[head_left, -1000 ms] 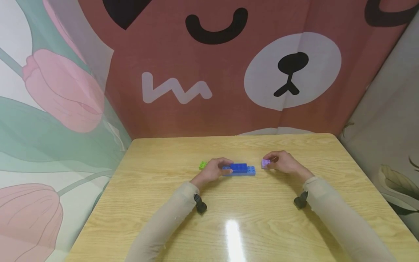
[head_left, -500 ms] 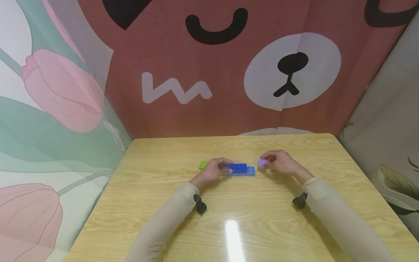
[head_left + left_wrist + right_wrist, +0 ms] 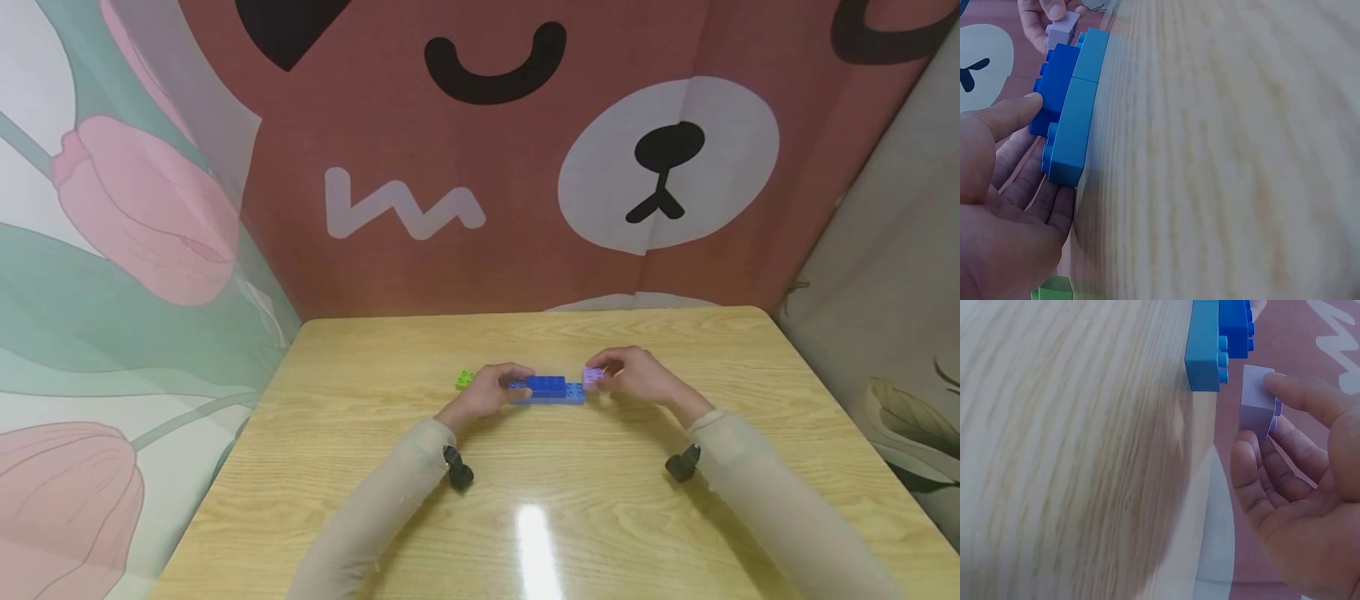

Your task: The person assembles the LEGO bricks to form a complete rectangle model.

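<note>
- R hand (image 3: 633, 373): fingers (image 3: 1245, 469) + thumb pinching purple blk (image 3: 592, 378), studs up, held off the bench (image 3: 390, 358).
- L hand (image 3: 491, 390): thumb on near side, other fingers behind, gripping L end of blue stack (image 3: 1071, 128); prob. a steadying hold.
- Stack sits btw the two hands: dk-blue blk (image 3: 547, 386) on top, bridging two lt-blue blks (image 3: 575, 392). Bare lt-blue studs at the end nearest R fingers.
- Purple blk just past that end, gap visible in R wrist view; not attached yet.
- Step in hand, my read: bringing purple blk to the stack.
- Next move prob. calls for R fingers going a bit toward L hand, lining up over bare studs beside dk-blue blk, then pressing down w/ L fingers bracing. Off-line = studs won't seat.
- Green blk (image 3: 464, 380): outer side of L hand, partly hidden, unheld afaict.
</note>
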Motion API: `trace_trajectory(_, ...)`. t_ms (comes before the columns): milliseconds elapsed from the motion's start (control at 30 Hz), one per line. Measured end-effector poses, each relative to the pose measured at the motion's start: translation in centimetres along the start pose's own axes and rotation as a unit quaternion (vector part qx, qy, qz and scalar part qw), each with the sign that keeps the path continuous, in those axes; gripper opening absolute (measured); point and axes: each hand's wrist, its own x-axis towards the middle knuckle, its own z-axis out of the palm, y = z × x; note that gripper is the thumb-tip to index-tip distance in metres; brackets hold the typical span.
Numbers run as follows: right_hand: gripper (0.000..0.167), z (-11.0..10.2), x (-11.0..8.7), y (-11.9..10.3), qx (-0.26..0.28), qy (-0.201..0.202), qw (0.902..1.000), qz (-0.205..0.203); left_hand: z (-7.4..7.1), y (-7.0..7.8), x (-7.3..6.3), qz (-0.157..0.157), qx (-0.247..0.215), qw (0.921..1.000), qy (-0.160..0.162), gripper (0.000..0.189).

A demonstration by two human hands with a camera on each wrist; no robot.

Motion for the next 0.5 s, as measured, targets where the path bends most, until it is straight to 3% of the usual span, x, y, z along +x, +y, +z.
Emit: trace_trajectory(500,0.031,0.86,0.27,-0.97,0.0,0.002,0.9997,-0.024,0.02,-0.02,-0.04,-0.003,-0.009,1.0,0.0,0.036)
